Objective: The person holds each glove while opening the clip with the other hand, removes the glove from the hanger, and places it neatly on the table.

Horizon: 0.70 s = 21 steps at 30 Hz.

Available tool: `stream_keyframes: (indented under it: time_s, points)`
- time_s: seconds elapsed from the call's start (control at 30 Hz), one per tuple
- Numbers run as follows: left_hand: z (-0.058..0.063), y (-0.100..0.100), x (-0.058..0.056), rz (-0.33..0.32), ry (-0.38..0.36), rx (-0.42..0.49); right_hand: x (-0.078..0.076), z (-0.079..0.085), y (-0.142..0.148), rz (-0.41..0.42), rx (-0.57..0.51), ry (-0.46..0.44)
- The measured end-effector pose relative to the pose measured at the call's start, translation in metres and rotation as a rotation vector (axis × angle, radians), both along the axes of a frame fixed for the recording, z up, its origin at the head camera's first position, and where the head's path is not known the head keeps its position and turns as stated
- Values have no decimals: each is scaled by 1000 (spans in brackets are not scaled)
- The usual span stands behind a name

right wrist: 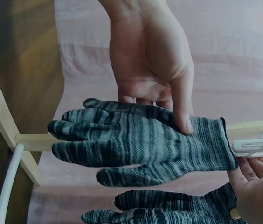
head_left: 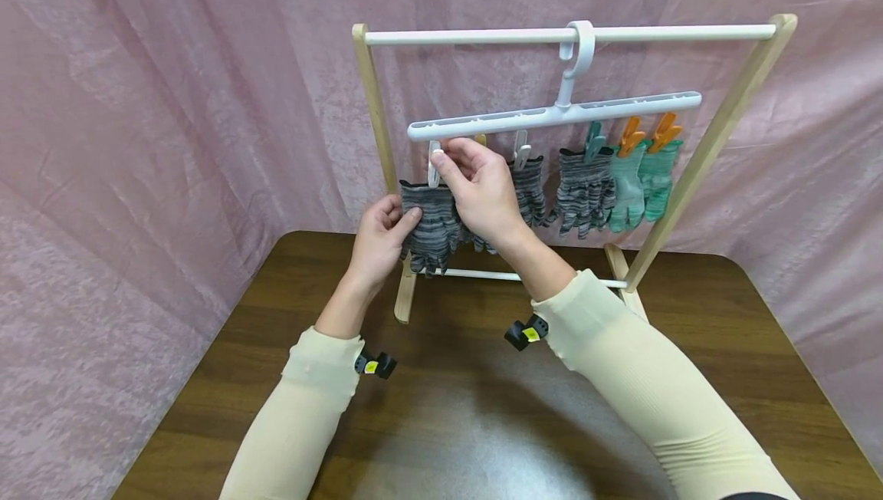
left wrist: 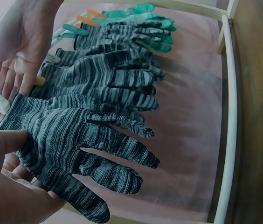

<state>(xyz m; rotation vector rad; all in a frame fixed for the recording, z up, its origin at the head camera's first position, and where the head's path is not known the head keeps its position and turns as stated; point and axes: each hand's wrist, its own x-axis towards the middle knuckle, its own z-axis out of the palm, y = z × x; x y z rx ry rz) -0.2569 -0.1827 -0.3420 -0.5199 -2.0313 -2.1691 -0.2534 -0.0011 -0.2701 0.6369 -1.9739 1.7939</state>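
A grey-and-black striped knit glove hangs fingers down at the left end of the white hanger. My left hand pinches its side, thumb on the front of the knit and fingers behind, as the right wrist view shows. Just above the cuff, my right hand pinches a white clothespin between thumb and fingers. The clothespin's tip meets the cuff's edge. Behind the right hand hangs another striped glove, its yellow clip partly hidden.
Further right hang more striped gloves on white and teal clips, then green gloves on orange clips. The hanger hooks over the white top rail of a wooden-sided rack. It stands on a brown table before a pink curtain.
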Motion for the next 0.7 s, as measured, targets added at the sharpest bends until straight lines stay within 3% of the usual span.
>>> stream_keyframes:
  time_s: [0.3, 0.57, 0.7]
  points:
    - [-10, -24, 7, 80, -8, -29, -2, -5, 4, 46, 18, 1]
    - [-16, -61, 4, 215, 34, -92, -5, -8, 5, 83, -10, -2]
    - [-16, -74, 9, 246, -20, -104, -3, -6, 9, 96, -3, -41]
